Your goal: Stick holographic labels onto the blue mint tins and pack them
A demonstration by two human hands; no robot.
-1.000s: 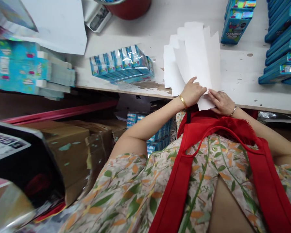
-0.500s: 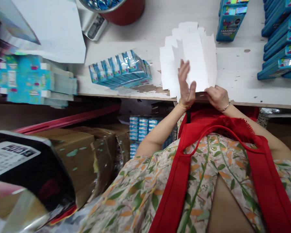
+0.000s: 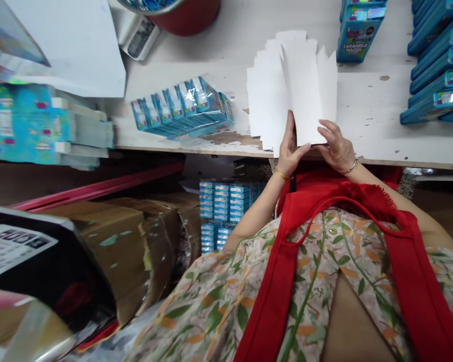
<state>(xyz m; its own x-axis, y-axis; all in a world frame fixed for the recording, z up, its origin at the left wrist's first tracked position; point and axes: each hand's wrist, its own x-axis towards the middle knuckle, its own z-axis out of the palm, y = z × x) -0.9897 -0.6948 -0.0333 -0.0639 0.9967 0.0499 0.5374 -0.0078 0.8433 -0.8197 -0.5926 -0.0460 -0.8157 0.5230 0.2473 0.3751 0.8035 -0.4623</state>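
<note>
A: What could go wrong here?

B: As I judge it, the fan of white sheets (image 3: 291,85) could slide apart; it sits at twelve o'clock from the hands, its near ends right at the edge of the white table (image 3: 381,120), and only the near ends are held; a loose pinch might let a few sheets drop off the edge toward the red apron (image 3: 313,201)

A: How does the left hand (image 3: 289,151) stand?

B: Upright, palm turned toward three o'clock, fingers straight along the left side of the raised top sheet, thumb pressed under it; so it is closed on the sheets in a flat pinch; a gold bangle sits at the wrist

A: And the right hand (image 3: 337,148)?

B: At three o'clock from the left one, fingers curled over the lower right corner of the same sheets, holding them lightly; the wrist bends back toward the body

A: Anything close by?

B: A wrapped pack of blue boxes (image 3: 183,108) lies at nine o'clock from the sheets; more blue boxes (image 3: 434,65) stand at two o'clock
</note>
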